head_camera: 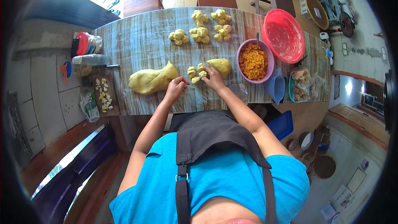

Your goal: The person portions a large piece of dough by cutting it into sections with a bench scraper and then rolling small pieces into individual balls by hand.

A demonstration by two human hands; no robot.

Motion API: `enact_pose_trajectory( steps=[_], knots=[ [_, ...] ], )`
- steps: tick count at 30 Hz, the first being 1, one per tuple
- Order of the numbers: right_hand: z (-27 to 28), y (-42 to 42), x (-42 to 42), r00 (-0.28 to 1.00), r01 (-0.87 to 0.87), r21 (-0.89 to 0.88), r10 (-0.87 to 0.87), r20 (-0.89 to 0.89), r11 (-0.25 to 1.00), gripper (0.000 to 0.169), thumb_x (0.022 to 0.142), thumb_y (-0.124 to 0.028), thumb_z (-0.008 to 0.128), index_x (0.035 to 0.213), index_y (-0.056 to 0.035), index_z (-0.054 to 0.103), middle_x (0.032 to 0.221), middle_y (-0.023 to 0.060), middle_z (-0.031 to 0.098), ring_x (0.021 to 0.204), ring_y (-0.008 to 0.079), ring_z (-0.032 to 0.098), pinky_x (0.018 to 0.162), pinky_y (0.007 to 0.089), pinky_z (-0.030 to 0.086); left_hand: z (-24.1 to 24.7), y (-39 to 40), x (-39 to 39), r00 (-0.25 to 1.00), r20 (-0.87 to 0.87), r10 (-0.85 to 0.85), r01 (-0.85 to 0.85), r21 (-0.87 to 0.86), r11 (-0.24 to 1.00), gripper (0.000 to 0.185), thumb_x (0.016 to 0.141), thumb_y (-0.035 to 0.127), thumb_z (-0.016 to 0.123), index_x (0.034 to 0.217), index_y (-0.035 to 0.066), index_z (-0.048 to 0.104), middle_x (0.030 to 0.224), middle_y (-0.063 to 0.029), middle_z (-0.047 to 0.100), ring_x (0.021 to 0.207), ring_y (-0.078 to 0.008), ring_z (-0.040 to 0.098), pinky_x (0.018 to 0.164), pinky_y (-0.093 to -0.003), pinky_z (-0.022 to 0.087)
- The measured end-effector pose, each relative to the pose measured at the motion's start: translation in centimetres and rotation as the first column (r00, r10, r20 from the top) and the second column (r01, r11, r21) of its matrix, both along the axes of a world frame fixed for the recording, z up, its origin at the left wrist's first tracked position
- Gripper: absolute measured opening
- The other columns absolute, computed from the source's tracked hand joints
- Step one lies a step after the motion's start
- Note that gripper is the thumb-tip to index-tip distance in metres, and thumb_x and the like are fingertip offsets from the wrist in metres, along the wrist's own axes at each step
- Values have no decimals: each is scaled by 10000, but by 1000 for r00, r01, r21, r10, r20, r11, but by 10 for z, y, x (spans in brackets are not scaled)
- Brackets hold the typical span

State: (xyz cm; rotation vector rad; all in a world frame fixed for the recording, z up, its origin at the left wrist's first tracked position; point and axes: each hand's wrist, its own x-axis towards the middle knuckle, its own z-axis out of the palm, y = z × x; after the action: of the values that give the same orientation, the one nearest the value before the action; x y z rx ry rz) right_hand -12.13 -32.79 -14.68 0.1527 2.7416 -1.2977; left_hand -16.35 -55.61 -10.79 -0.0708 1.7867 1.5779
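My left hand is at the right end of a long, smooth yellow dough roll, its fingers curled inward. Whether anything is inside those fingers is hidden. A little to the right, my right hand has thumb and fingertips around a small dough piece at the edge of a loose cluster. Other small pieces lie beside it on the table. Just beyond the right hand rests a larger rounded dough lump. Farther back sit several clumps of dough pieces, grouped in two rough rows.
A pink bowl of orange shredded filling holds a spoon. Around it are a red basin, a blue jug and a teal tray with bagged food. At left are a clear bottle and a board with chopped pieces.
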Motion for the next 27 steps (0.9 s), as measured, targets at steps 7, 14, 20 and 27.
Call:
enact_pose_trajectory(
  steps=[7, 14, 20, 27],
  knots=[
    [17, 70, 134, 957, 253, 443, -288, 13, 860, 917, 677, -332, 803, 1424, -79, 334, 1398, 180, 399, 1284, 371, 375, 1044, 485, 325, -6, 70, -35, 907, -274, -320, 214, -353, 911, 444, 728, 384, 752, 1001, 41, 678, 943, -126, 660, 873, -214, 641, 768, -357, 510],
    [24, 88, 161, 849, 140, 591, -404, 342, 794, 1288, 566, -486, 849, 1511, -105, 62, 1447, 198, 285, 1336, 365, 284, 1055, 520, 281, -7, 173, -57, 472, -365, -803, 219, -833, 507, 599, 566, 460, 823, 962, 26, 704, 1097, -124, 570, 1138, -312, 495, 956, -404, 432],
    [15, 126, 176, 855, 340, 432, -466, 227, 835, 938, 623, -463, 824, 1338, -46, 382, 1091, 232, 567, 1030, 390, 548, 868, 464, 447, 7, 199, -27, 334, -519, -787, 227, -766, 602, 459, 595, 418, 798, 828, 33, 705, 972, -138, 601, 1014, -304, 564, 867, -406, 474],
    [92, 134, 198, 904, 428, 229, -411, -121, 874, 344, 870, -245, 634, 1014, 62, 574, 776, 222, 644, 734, 399, 643, 634, 439, 504, -45, 156, 71, 767, -374, -522, 225, -605, 764, 445, 670, 447, 764, 804, 32, 674, 843, -175, 617, 822, -350, 613, 732, -452, 485]
  ],
)
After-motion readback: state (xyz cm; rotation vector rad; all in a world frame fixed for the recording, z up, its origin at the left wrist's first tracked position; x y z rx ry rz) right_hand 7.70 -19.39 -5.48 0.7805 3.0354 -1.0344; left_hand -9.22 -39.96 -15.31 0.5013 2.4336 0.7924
